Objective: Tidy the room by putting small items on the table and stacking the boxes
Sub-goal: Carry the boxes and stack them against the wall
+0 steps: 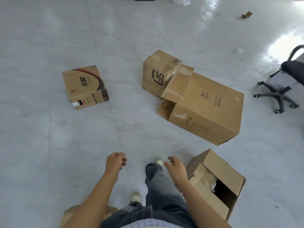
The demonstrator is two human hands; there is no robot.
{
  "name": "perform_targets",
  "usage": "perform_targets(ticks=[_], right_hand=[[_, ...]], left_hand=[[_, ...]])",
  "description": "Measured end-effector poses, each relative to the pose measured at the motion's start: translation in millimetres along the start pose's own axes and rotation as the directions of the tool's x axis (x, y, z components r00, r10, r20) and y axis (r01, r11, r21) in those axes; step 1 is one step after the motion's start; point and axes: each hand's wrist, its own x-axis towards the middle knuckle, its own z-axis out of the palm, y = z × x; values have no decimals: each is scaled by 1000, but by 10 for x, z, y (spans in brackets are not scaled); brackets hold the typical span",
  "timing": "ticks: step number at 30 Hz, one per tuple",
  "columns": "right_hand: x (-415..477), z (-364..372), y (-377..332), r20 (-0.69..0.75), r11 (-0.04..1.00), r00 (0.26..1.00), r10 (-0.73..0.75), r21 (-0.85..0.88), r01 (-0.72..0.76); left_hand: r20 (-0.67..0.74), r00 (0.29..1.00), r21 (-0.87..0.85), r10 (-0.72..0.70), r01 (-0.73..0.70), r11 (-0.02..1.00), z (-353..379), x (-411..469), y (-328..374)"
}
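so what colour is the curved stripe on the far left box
Red and black, on the brown cardboard of the left box; seen in the head view.

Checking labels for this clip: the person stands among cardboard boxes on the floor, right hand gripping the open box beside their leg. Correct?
No. In the head view the right hand grips nothing; its fingers hang relaxed, not around the open box beside the leg. The rest holds.

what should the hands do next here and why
Probably reach both down to the open box beside the right leg: the left hand and right hand hang empty, fingers loosely curled, and that box lies nearest on the floor, not yet stacked.
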Motion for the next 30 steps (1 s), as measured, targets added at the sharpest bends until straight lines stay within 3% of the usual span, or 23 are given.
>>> perform_targets(ticks=[8,12,16,19,26,30], right_hand=[[1530,-331,-928,96,988,986,-138,-55,143],[2355,-878,-1466,12,981,981,-193,-1,193],[2965,-1308,-1519,-43,994,993,-113,11,113],[3203,-1453,-1338,-2,999,999,38,10,-38],[3981,-1989,-1168,-46,979,979,200,-37,-202],[4433,-2135,-1089,-41,950,962,269,-151,-272]], left_hand=[[-195,980,-116,35,-58,991,252,921,1000],[-215,976,-103,46,-69,992,715,1350,1624],[-98,990,-19,105,-107,994,1388,1643,2081],[-10,995,70,102,-101,992,1760,1813,2222],[-32,995,130,-95,98,987,2140,2486,2326],[-28,974,168,-225,227,959,2510,3082,2475]])
